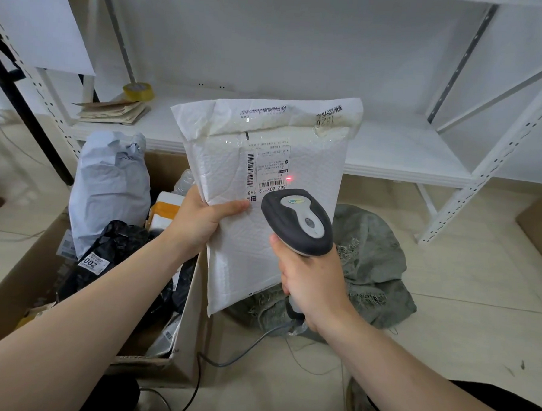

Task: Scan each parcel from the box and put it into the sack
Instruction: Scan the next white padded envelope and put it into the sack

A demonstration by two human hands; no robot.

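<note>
My left hand (201, 220) grips the left edge of a white padded mailer (248, 257) and holds it upright, label facing me. My right hand (312, 286) grips the handle of a grey barcode scanner (297, 221) aimed at the label; a red light dot (289, 178) falls beside the barcode. The cardboard box (17, 286) at lower left holds a grey bag parcel (110, 190), a black bag parcel (113, 253) and a white carton with orange tape (166, 210). Behind the mailer, on the floor, lies the grey-green woven sack (373, 258).
A white metal shelf unit (392, 145) stands behind, with a yellow tape roll (138, 91) and a stack of brown envelopes (114, 112) on its low shelf. The scanner cable (224, 360) trails over the tiled floor. A brown carton (541, 225) sits at the right edge.
</note>
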